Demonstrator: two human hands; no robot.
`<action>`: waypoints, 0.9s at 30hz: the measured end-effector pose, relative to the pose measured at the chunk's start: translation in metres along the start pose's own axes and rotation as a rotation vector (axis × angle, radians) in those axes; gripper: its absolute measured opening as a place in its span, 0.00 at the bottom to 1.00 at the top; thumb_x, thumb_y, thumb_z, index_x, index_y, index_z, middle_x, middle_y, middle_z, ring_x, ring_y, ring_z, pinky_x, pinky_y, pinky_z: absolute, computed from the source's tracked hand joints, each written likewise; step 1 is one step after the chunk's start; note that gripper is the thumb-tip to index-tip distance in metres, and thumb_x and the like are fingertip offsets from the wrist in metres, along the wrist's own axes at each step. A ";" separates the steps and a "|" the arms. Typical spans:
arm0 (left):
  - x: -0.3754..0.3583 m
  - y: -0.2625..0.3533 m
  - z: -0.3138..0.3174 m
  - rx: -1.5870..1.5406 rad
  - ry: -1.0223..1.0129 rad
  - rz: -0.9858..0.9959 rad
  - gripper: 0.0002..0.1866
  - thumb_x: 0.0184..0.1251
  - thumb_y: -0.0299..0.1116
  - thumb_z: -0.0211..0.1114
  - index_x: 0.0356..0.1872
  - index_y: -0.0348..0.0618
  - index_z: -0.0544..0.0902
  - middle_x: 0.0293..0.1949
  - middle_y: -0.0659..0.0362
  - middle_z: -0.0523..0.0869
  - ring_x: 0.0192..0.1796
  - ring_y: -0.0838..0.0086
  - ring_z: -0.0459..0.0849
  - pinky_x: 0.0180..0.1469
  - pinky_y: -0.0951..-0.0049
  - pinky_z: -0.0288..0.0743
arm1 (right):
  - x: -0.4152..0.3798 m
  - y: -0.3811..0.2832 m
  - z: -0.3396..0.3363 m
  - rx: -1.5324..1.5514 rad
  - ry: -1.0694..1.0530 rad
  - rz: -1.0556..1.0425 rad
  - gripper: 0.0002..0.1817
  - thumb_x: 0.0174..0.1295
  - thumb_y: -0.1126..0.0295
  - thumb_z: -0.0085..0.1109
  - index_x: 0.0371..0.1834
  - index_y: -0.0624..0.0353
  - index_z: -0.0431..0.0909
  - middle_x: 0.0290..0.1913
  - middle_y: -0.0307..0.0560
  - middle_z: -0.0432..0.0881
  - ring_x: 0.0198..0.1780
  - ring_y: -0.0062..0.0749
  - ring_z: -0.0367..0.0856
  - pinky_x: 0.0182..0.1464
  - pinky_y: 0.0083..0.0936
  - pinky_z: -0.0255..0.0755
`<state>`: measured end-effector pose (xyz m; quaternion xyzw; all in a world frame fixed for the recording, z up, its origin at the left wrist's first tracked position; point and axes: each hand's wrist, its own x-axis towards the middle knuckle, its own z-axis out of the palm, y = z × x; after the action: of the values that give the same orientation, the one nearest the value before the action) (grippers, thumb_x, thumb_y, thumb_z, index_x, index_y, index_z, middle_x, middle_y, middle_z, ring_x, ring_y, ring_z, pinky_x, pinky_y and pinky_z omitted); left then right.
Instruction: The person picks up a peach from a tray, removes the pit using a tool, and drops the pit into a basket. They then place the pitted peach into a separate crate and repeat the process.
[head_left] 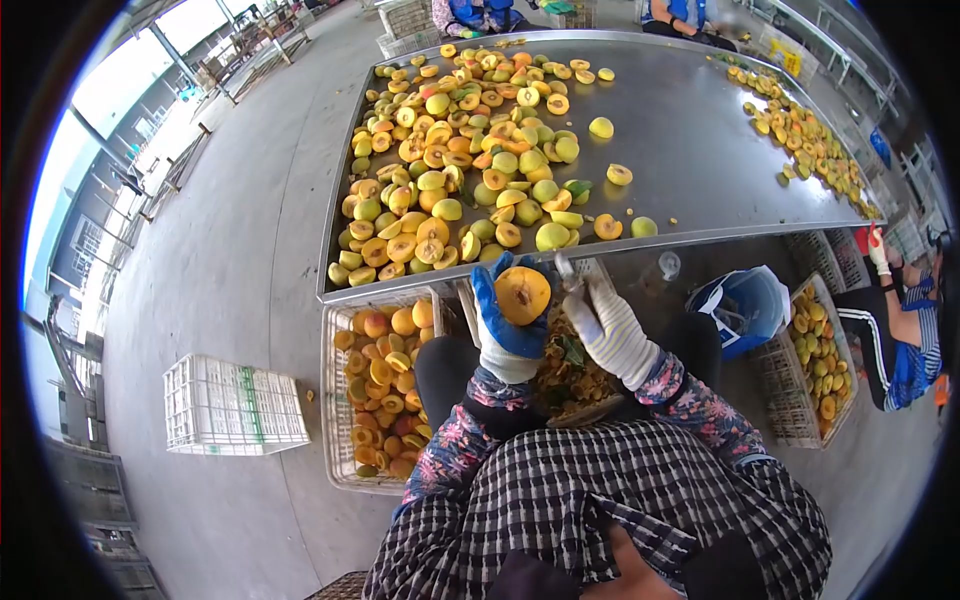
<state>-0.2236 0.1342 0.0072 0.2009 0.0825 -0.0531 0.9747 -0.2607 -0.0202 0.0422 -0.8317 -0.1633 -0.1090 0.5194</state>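
Observation:
My left hand (512,318), in a white glove with a blue coated palm, is closed around a peach half (523,295). Its cut orange face points up, with a brown mark at the centre. Just right of it, my right hand (612,332) in a striped white glove grips a small metal tool (567,270), whose exact kind is blurred. The tool's tip is apart from the peach half. Below both hands, a crate (580,412) holds peel-like scraps and leaves between my knees.
A metal table (680,130) ahead bears many halved peaches (450,160). At my left stands a crate of peach halves (380,385), beyond it a white crate (235,405). A blue bucket (745,310) is at right. Co-workers sit at the far side and at right (905,340).

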 end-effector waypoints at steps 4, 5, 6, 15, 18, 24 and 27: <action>-0.004 0.000 0.001 0.055 -0.086 0.061 0.30 0.78 0.56 0.53 0.67 0.41 0.69 0.58 0.49 0.79 0.60 0.57 0.80 0.68 0.49 0.73 | -0.007 -0.020 0.001 -0.379 -0.113 -0.064 0.15 0.68 0.65 0.61 0.49 0.63 0.71 0.36 0.56 0.86 0.37 0.52 0.87 0.36 0.42 0.79; -0.006 -0.001 0.002 0.127 -0.128 0.118 0.30 0.78 0.55 0.53 0.68 0.41 0.69 0.59 0.49 0.79 0.61 0.57 0.79 0.68 0.49 0.73 | -0.008 -0.021 0.002 -0.467 -0.144 -0.042 0.15 0.68 0.64 0.62 0.49 0.63 0.71 0.36 0.57 0.86 0.37 0.52 0.87 0.36 0.42 0.79; -0.009 -0.002 0.004 0.199 -0.170 0.178 0.30 0.79 0.54 0.53 0.68 0.41 0.68 0.60 0.48 0.78 0.62 0.58 0.79 0.69 0.50 0.73 | -0.008 -0.020 0.004 -0.463 -0.113 -0.068 0.15 0.67 0.64 0.63 0.48 0.63 0.72 0.33 0.55 0.86 0.34 0.53 0.86 0.34 0.44 0.79; -0.001 0.044 -0.007 0.075 -0.335 -0.493 0.29 0.73 0.39 0.57 0.70 0.33 0.68 0.63 0.47 0.79 0.63 0.59 0.79 0.67 0.59 0.72 | 0.002 -0.002 -0.018 -0.535 -0.106 -0.289 0.16 0.66 0.63 0.64 0.47 0.63 0.74 0.37 0.55 0.87 0.36 0.53 0.86 0.38 0.41 0.80; -0.005 0.052 0.000 0.789 -0.660 -0.194 0.29 0.72 0.40 0.63 0.68 0.35 0.69 0.60 0.50 0.81 0.61 0.63 0.81 0.67 0.61 0.73 | 0.001 -0.009 -0.024 -0.525 -0.160 -0.199 0.16 0.65 0.62 0.65 0.47 0.63 0.75 0.36 0.55 0.87 0.36 0.52 0.87 0.38 0.40 0.80; 0.001 0.014 -0.030 0.980 -0.540 0.443 0.33 0.68 0.22 0.67 0.70 0.40 0.60 0.55 0.52 0.82 0.56 0.67 0.84 0.62 0.65 0.79 | -0.012 -0.015 -0.011 -0.404 -0.136 -0.103 0.16 0.67 0.62 0.63 0.48 0.63 0.74 0.30 0.57 0.83 0.31 0.56 0.84 0.32 0.43 0.77; -0.003 0.002 -0.028 0.908 -0.451 0.414 0.31 0.70 0.27 0.67 0.69 0.41 0.61 0.55 0.51 0.81 0.56 0.64 0.83 0.63 0.61 0.79 | -0.015 -0.011 -0.002 -0.445 -0.120 -0.121 0.17 0.67 0.62 0.63 0.49 0.63 0.73 0.29 0.57 0.83 0.30 0.56 0.84 0.31 0.44 0.77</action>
<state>-0.2301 0.1477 -0.0165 0.5971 -0.2009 0.0677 0.7736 -0.2785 -0.0203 0.0469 -0.9194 -0.2154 -0.1233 0.3053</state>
